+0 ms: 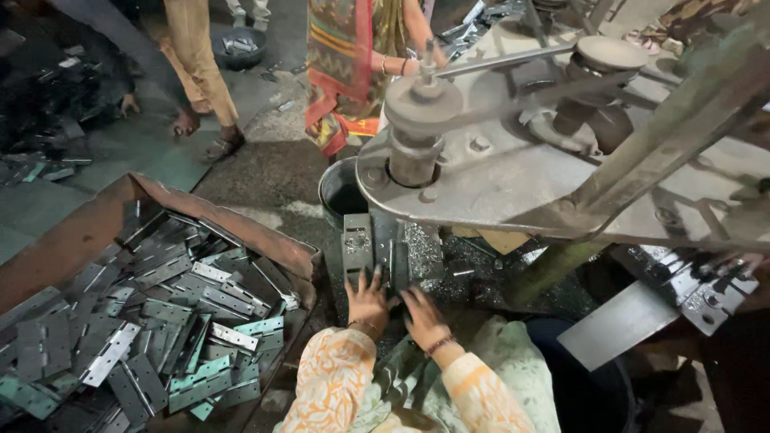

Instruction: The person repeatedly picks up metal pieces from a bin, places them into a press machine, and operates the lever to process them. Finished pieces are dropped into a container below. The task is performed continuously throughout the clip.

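We see two hands low in the middle, both reaching under a big grey machine (513,172). Our left hand (367,298) has its fingers spread and rests on a grey metal block (358,245) with holes in it. It is pressing flat, not gripping. Our right hand (423,314) sits just beside it, fingers bent a little, touching a thin metal piece (399,265) next to the block; we cannot tell if it holds the piece. Shiny metal bits (425,250) lie around the block. To the left, a rusty tray (80,232) is full of flat metal hinges (184,321). A dark bucket (341,192) stands behind the block. Two other people (353,64) stand farther back.
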